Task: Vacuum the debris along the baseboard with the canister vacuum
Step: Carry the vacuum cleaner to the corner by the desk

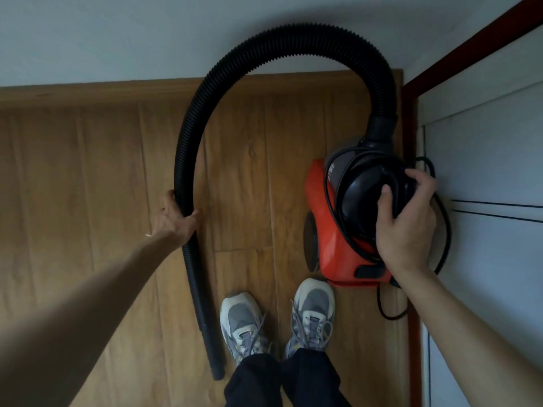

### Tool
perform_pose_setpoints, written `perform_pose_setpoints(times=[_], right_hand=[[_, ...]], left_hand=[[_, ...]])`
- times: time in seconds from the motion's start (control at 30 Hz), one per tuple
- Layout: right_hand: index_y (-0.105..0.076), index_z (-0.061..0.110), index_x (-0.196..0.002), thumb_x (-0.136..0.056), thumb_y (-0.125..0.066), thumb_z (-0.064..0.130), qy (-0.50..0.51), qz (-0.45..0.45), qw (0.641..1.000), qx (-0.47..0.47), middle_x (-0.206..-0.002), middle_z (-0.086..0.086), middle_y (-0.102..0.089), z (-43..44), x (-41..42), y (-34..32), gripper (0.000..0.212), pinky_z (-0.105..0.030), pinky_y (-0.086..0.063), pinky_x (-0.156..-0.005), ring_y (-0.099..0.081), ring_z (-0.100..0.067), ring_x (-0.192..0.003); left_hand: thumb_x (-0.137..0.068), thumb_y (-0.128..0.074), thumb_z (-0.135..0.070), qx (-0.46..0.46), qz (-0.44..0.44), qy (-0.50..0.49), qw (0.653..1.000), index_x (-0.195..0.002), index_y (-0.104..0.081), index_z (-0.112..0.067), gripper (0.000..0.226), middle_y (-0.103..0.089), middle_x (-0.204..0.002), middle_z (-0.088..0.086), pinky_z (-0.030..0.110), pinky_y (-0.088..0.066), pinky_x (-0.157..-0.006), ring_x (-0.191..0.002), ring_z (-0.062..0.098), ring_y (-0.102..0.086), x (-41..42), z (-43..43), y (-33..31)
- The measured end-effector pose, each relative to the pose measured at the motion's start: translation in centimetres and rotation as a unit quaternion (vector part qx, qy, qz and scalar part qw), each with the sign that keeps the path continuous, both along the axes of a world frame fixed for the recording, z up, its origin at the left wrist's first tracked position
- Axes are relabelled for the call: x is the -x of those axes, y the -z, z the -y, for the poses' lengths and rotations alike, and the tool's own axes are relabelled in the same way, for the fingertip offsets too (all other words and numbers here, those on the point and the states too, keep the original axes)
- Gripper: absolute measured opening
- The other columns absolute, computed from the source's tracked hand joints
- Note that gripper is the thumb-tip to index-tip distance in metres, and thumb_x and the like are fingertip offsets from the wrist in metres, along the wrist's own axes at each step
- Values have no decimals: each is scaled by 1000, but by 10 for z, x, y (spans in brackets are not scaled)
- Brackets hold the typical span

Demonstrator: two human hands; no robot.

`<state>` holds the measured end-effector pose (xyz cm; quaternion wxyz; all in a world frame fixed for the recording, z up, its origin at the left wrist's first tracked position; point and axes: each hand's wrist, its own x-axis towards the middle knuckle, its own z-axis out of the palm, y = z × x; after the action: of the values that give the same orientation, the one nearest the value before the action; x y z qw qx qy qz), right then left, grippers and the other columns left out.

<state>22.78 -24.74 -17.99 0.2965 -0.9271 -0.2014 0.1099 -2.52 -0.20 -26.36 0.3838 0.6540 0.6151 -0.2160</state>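
At right of centre, our right hand [408, 227] grips the black top of the red canister vacuum [332, 230], fingers curled over it and the power cord [378, 301]. At centre left, our left hand [176, 220] wraps closed round the black hose [189, 148]. The baseboard [88, 94] crosses the upper left.

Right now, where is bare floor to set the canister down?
Free: the boards left of the hose up to the baseboard, and the patch under the hose arch, between hose, canister and shoes. Crowded: the right side, where canister, looped cord and door frame meet.
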Motion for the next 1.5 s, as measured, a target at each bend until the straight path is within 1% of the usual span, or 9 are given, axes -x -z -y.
perform_pose_setpoints(times=[0.1, 0.23, 0.37, 0.57, 0.73, 0.87, 1.03, 1.2, 1.5], right_hand=[[-40, 9, -132, -102, -49, 28, -3, 4, 1000, -5, -112, -9, -64, 0, -1, 0, 37, -27, -48, -72, -63, -20, -93], [-42, 1, -127, -101, -53, 24, 23, 10, 999, -22, -98, 3, -58, -1, 0, 0, 37, -6, -43, -64, -54, 0, -80], [-46, -3, -118, -101, -53, 24, 27, 7, 999, -21, -83, 4, -57, -2, -1, 2, 33, -4, -41, -55, -49, 1, -59], [-49, -3, -116, -101, -53, 24, 15, -5, 1000, -22, -84, 2, -58, -1, -2, -1, 31, -2, -39, -57, -50, 1, -59], [-47, -3, -121, -101, -53, 24, 38, -41, 998, -31, -78, 16, -52, -3, -1, -3, 34, -1, -38, -57, -54, 17, -68], [-44, 2, -123, -102, -50, 27, 52, -62, 997, -11, -76, 15, -48, -9, 3, -13, 34, -2, -37, -52, -52, 19, -66], [-44, 3, -123, -102, -49, 28, 39, -63, 997, 21, -70, 13, -47, -11, 22, -46, 33, -11, -37, -44, -49, -1, -55], [-49, 1, -121, -101, -52, 23, 1, -64, 997, 30, -73, 21, -42, -12, 45, -94, 30, -5, -40, -49, -44, 7, -54], [-50, 6, -115, -101, -53, 24, -61, -61, 996, -4, -69, 15, -49, -41, 80, -188, 24, -7, -41, -47, -48, 2, -53]], left_hand=[[-98, -56, -28, -2, 10, -23, 1000, -150, -20, -17, 64, -57, -130, 22, 37, -48, -69, -85, 28, -57, -2, 1, 9], [-95, -59, -31, -14, 2, -39, 999, -143, -34, -20, 55, -57, -126, 20, 46, -57, -79, -96, 37, -62, -5, 1, 13], [-95, -59, -33, 0, 16, -66, 998, -136, -37, -26, 46, -60, -119, 19, 51, -59, -79, -93, 38, -65, -3, 1, 12], [-99, -56, -22, -4, 90, -133, 987, -141, -36, -23, 47, -58, -117, 11, 39, -53, -82, -95, 25, -59, 1, 19, 5], [-98, -57, -32, -47, 121, -134, 982, -144, -36, -29, 50, -63, -118, 11, 46, -56, -88, -102, 30, -64, -1, 31, -14], [-99, -55, -35, -59, 129, -132, 981, -148, -34, -29, 54, -61, -126, 9, 43, -52, -96, -111, 29, -61, 6, 40, -37], [-98, -56, -36, -99, 125, -99, 982, -147, -35, -24, 55, -60, -133, 12, 46, -50, -100, -118, 32, -59, 19, 42, -75], [-96, -56, -41, -131, 119, -100, 979, -142, -38, -29, 51, -67, -120, 13, 48, -55, -91, -103, 36, -66, 33, 36, -126], [-93, -60, -42, -174, 119, -122, 970, -144, -38, -32, 57, -71, -111, 16, 44, -57, -85, -92, 35, -69, 84, 28, -222]])
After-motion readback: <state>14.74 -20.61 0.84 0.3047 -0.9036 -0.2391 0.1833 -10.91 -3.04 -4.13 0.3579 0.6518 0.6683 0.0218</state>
